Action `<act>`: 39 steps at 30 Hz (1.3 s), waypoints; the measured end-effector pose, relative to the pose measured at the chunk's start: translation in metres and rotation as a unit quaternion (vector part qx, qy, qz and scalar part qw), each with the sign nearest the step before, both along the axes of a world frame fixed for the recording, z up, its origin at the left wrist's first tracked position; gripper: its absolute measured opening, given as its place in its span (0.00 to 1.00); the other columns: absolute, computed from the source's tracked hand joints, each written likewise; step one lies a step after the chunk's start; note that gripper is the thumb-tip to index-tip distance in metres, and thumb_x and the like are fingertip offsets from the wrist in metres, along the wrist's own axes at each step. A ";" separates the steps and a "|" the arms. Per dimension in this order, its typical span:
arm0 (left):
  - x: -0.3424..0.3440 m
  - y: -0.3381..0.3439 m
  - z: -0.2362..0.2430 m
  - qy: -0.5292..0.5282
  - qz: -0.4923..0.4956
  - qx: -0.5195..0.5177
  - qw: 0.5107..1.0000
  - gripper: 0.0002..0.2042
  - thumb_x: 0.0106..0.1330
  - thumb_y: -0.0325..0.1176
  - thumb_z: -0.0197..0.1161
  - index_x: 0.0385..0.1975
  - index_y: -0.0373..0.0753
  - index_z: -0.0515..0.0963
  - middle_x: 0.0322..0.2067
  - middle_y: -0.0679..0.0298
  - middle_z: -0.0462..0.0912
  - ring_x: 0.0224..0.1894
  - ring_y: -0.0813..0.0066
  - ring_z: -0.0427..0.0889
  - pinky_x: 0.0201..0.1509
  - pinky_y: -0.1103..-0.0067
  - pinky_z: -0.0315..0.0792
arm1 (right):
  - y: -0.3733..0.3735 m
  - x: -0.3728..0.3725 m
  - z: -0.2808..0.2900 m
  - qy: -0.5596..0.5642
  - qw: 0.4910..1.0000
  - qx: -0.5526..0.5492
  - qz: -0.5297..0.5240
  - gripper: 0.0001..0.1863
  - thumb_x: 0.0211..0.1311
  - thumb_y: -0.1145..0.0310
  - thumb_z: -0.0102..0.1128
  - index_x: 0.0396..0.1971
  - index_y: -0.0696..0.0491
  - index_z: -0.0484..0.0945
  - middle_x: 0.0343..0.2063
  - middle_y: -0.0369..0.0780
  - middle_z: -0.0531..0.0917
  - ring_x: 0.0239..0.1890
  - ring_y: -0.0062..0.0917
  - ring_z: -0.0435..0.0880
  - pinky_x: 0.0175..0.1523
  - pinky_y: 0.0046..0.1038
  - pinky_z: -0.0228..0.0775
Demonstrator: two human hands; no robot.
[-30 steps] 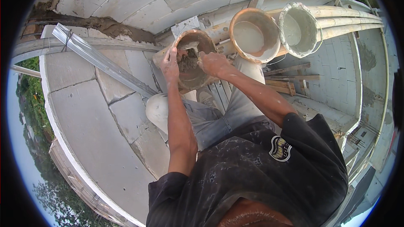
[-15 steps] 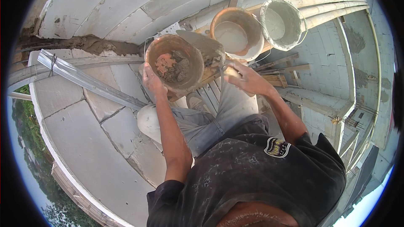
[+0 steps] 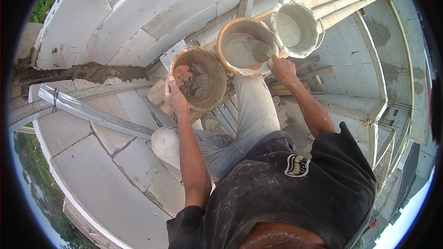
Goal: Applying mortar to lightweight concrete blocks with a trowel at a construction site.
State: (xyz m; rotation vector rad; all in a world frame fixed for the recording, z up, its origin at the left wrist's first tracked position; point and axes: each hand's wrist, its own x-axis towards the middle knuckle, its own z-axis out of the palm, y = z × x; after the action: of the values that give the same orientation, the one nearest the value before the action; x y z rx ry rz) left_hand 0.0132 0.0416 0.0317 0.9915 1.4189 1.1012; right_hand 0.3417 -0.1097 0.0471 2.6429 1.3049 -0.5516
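My left hand (image 3: 176,97) grips the near left rim of a round orange-brown bucket (image 3: 216,85), which holds clumps of grey mortar and an orange patch. My right hand (image 3: 282,68) holds a trowel (image 3: 260,50), its blade down inside a second orange bucket (image 3: 227,31) of pale grey slurry; the handle is mostly hidden in my fingers. Beside that, to the right, stands a white slurry-caked pail (image 3: 299,27) with a wire handle.
Bamboo poles (image 3: 350,0) run toward the back right. A white block wall (image 3: 115,18) rises behind, with a mortar band (image 3: 106,73) along it. Metal channels (image 3: 87,110) lie on blocks at left. My legs are below the buckets; a lower walled area with planks (image 3: 318,71) is at right.
The trowel blade has gone from the left-hand bucket, up and rightward, into the middle bucket with my right hand. My left hand stays on its bucket, which tilts and shifts slightly.
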 end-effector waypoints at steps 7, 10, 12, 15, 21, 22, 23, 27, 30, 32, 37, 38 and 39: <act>0.007 -0.002 0.008 -0.033 0.003 -0.021 0.999 0.19 0.73 0.44 0.55 0.47 0.31 0.79 0.38 0.66 0.80 0.40 0.79 0.75 0.47 0.80 0.69 | 0.009 0.016 0.000 0.124 0.989 0.015 0.073 0.26 0.62 0.50 0.57 0.53 0.53 0.77 0.38 0.52 0.84 0.40 0.45 0.85 0.48 0.43 0.76; -0.002 0.000 -0.009 0.024 0.018 0.007 1.000 0.19 0.73 0.44 0.54 0.45 0.32 0.79 0.37 0.67 0.79 0.39 0.80 0.74 0.46 0.80 0.69 | 0.005 0.016 0.035 0.312 0.947 0.028 -0.077 0.29 0.60 0.50 0.61 0.57 0.50 0.76 0.39 0.50 0.85 0.39 0.41 0.86 0.46 0.39 0.77; -0.005 0.003 -0.008 -0.018 0.032 -0.013 0.999 0.18 0.72 0.44 0.54 0.44 0.33 0.79 0.36 0.68 0.79 0.39 0.80 0.74 0.46 0.80 0.69 | -0.014 0.015 0.069 0.318 0.939 0.096 -0.090 0.29 0.58 0.51 0.64 0.58 0.49 0.76 0.40 0.48 0.85 0.36 0.37 0.86 0.43 0.34 0.78; -0.003 0.001 0.002 -0.047 0.055 -0.037 0.997 0.17 0.72 0.44 0.54 0.42 0.33 0.79 0.34 0.70 0.77 0.37 0.81 0.73 0.45 0.80 0.68 | -0.033 -0.007 0.118 0.130 0.972 0.169 0.101 0.28 0.59 0.51 0.64 0.57 0.48 0.75 0.40 0.46 0.85 0.39 0.36 0.86 0.44 0.36 0.77; 0.009 0.000 -0.017 -0.029 0.021 -0.025 0.999 0.20 0.71 0.46 0.56 0.47 0.33 0.80 0.36 0.69 0.78 0.38 0.81 0.72 0.45 0.80 0.67 | -0.004 -0.078 0.112 0.007 0.938 0.145 0.315 0.22 0.56 0.60 0.66 0.52 0.46 0.77 0.33 0.40 0.84 0.37 0.38 0.85 0.43 0.38 0.76; 0.007 -0.004 -0.016 -0.014 0.015 -0.015 1.000 0.21 0.71 0.46 0.56 0.49 0.32 0.80 0.37 0.69 0.79 0.39 0.81 0.73 0.46 0.80 0.67 | -0.001 -0.078 0.111 0.009 0.937 0.147 0.317 0.22 0.56 0.60 0.66 0.52 0.46 0.77 0.33 0.40 0.84 0.37 0.38 0.85 0.43 0.38 0.76; 0.004 -0.005 -0.015 0.000 0.008 -0.006 1.000 0.21 0.71 0.46 0.56 0.50 0.32 0.79 0.38 0.68 0.79 0.40 0.81 0.73 0.46 0.80 0.67 | 0.000 -0.074 0.112 0.013 0.941 0.164 0.295 0.22 0.55 0.61 0.66 0.51 0.45 0.77 0.33 0.40 0.84 0.37 0.37 0.85 0.43 0.38 0.77; -0.003 -0.003 -0.011 -0.006 0.023 -0.005 1.000 0.21 0.71 0.45 0.56 0.48 0.32 0.80 0.37 0.68 0.79 0.40 0.80 0.74 0.46 0.81 0.68 | -0.018 -0.022 0.153 0.060 0.980 0.169 0.083 0.21 0.60 0.60 0.61 0.55 0.42 0.75 0.40 0.44 0.85 0.39 0.43 0.85 0.43 0.42 0.76; -0.003 0.003 -0.002 -0.017 0.032 -0.015 0.999 0.21 0.72 0.45 0.54 0.47 0.31 0.80 0.37 0.66 0.80 0.38 0.80 0.75 0.46 0.81 0.69 | -0.046 0.042 0.153 -0.018 0.985 0.172 -0.002 0.20 0.63 0.58 0.58 0.54 0.45 0.75 0.41 0.45 0.85 0.41 0.45 0.84 0.45 0.44 0.74; 0.000 0.003 0.002 -0.037 0.035 -0.027 0.998 0.20 0.73 0.45 0.54 0.46 0.31 0.80 0.37 0.66 0.80 0.38 0.79 0.75 0.46 0.80 0.70 | -0.057 0.078 0.126 -0.107 0.984 0.130 -0.060 0.19 0.65 0.57 0.55 0.52 0.50 0.74 0.40 0.46 0.85 0.43 0.47 0.83 0.47 0.47 0.73; -0.003 0.000 0.001 0.019 0.012 -0.020 1.000 0.21 0.73 0.45 0.53 0.47 0.30 0.79 0.37 0.66 0.80 0.39 0.78 0.75 0.46 0.79 0.70 | -0.045 0.124 0.036 -0.121 0.985 0.052 -0.115 0.20 0.68 0.55 0.51 0.50 0.54 0.71 0.39 0.52 0.84 0.44 0.49 0.83 0.48 0.48 0.74; 0.002 -0.002 0.002 0.027 0.002 -0.014 1.000 0.21 0.73 0.45 0.53 0.47 0.30 0.79 0.37 0.66 0.80 0.39 0.78 0.75 0.46 0.79 0.70 | -0.041 0.135 0.020 -0.121 0.984 0.029 -0.131 0.20 0.68 0.54 0.52 0.50 0.54 0.72 0.39 0.51 0.84 0.44 0.48 0.83 0.48 0.48 0.74; 0.003 -0.002 0.001 0.037 -0.005 -0.008 0.999 0.21 0.73 0.45 0.52 0.47 0.30 0.79 0.38 0.65 0.80 0.39 0.78 0.74 0.46 0.78 0.70 | -0.038 0.143 0.007 -0.118 0.982 0.004 -0.145 0.20 0.68 0.53 0.52 0.50 0.53 0.72 0.40 0.50 0.84 0.45 0.47 0.84 0.48 0.47 0.74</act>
State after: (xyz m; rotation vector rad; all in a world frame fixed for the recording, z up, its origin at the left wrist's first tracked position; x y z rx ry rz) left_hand 0.0164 0.0394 0.0331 1.0367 1.4791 1.0535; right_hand 0.4845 -0.1482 0.0539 2.8177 0.8658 -0.2540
